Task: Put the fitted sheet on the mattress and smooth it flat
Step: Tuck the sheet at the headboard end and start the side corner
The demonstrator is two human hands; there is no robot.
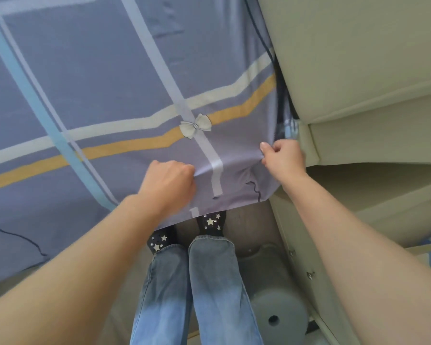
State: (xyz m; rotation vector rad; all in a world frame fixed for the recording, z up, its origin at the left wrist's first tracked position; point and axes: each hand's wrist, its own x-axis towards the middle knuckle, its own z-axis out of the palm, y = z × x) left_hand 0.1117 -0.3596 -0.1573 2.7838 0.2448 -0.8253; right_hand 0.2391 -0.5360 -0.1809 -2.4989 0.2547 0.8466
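- At the near corner of the bed, left hand (168,184): fingers curled into a fist, gripping a bunch of the fitted sheet (90,78) along the near edge; fabric puckers toward the knuckles.
- Right hand (283,155): fingers curled, thumb laid on top, pinching the sheet's corner fabric just beside the cream bed frame (358,70); a fold radiates from the pinch.
- Between the two hands: a taut span of sheet, crossed by a pale lilac stripe that runs up the bed surface.
- Fitted sheet: blue-lilac cloth with pale grey, cream, mustard and light blue stripes; spread over the bed top, filling the left and upper part of the view; its near edge hangs down over the side, above the feet. Mattress beneath is covered and not visible.
- Printed bow motif (195,127): pale grey, at the crossing of the lilac stripe and the mustard and cream bands, beyond the hands.
- Sheet surface: mostly flat; light creases near the top, beside the frame.
- Forearms: both bare, reaching forward from the bottom corners.
- Legs: blue jeans (197,290); dark slippers (210,222) with star decoration, toes partly under the hanging sheet edge.
- Floor, right of the legs: grey round stool (281,317) with a central hole, close to the frame's lower panel.
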